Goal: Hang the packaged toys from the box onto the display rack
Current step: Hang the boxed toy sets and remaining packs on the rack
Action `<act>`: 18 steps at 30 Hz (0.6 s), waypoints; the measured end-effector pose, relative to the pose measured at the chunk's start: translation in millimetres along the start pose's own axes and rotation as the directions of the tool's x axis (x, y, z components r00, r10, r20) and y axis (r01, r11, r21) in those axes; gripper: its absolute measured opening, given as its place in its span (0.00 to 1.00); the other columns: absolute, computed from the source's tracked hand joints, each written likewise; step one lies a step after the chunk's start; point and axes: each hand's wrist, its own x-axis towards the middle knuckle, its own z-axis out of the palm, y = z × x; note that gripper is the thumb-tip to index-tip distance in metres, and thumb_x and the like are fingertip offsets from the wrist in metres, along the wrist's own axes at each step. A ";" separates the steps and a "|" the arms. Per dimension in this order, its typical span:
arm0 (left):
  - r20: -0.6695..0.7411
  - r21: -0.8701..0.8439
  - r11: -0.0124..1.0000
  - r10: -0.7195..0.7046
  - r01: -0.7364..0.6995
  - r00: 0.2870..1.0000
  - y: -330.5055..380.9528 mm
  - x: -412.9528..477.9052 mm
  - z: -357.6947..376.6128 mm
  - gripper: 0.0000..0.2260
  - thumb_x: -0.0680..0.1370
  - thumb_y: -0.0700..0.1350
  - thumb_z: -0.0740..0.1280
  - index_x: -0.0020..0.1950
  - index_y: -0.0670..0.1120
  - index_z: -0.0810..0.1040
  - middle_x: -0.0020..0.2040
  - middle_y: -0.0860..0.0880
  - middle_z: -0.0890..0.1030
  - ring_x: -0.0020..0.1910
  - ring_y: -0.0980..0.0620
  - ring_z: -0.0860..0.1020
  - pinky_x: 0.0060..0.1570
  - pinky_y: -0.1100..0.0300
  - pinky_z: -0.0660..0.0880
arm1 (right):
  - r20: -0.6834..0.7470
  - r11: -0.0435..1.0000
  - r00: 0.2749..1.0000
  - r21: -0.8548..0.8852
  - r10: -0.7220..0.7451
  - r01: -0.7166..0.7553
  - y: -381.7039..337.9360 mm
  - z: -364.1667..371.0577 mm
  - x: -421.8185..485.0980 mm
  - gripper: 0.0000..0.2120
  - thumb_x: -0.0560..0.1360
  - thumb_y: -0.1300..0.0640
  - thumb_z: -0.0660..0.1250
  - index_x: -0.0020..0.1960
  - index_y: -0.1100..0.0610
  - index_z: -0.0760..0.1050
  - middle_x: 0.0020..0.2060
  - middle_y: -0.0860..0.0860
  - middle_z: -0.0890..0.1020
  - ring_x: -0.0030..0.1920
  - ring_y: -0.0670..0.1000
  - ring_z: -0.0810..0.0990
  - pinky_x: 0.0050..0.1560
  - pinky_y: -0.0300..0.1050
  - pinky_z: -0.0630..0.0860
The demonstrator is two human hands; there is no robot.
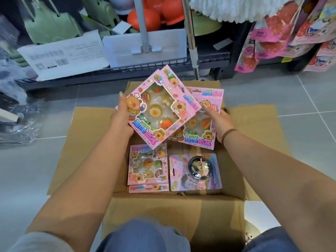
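**Packs in hand, rack up to the right**

Over the open box [181,206], the left grip [123,115] curls round the left edge of a pink toy pack [158,110], held tilted with its long axis running near-left to far-right. The right grip [221,120] seems to pinch the right edge of a second pack [200,131] beneath it, though the overlap hides part of that hold. The display rack [291,33] hangs up to the right, nearer the right grip. More packs [147,166] lie in the box.
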 end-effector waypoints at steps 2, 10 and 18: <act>0.017 -0.099 0.993 -0.060 0.061 0.998 -8.3 -6.0 6.3 0.33 0.67 0.72 0.62 0.60 0.47 0.77 0.55 0.41 0.82 0.51 0.40 0.82 0.48 0.39 0.78 | 0.012 1.000 1.000 0.011 -0.008 0.008 0.7 2.0 0.4 0.06 0.73 0.52 0.71 0.49 0.50 0.79 0.47 0.53 0.85 0.47 0.55 0.84 0.52 0.52 0.81; 0.083 -0.384 0.914 -0.105 0.129 0.991 -49.5 -24.7 35.1 0.22 0.77 0.56 0.64 0.65 0.42 0.73 0.58 0.41 0.81 0.54 0.41 0.81 0.49 0.41 0.79 | 0.002 0.989 1.000 0.146 0.012 -0.012 -5.1 7.9 0.9 0.09 0.74 0.51 0.70 0.52 0.53 0.78 0.50 0.57 0.84 0.47 0.57 0.84 0.49 0.54 0.81; 0.228 0.210 0.966 0.099 -0.149 0.969 -40.2 -36.1 27.7 0.03 0.77 0.41 0.67 0.49 0.44 0.75 0.42 0.46 0.83 0.36 0.53 0.84 0.38 0.58 0.81 | -0.060 0.985 0.998 0.171 0.011 -0.001 -12.3 10.4 6.7 0.11 0.75 0.51 0.68 0.55 0.54 0.77 0.53 0.58 0.84 0.51 0.60 0.83 0.54 0.62 0.79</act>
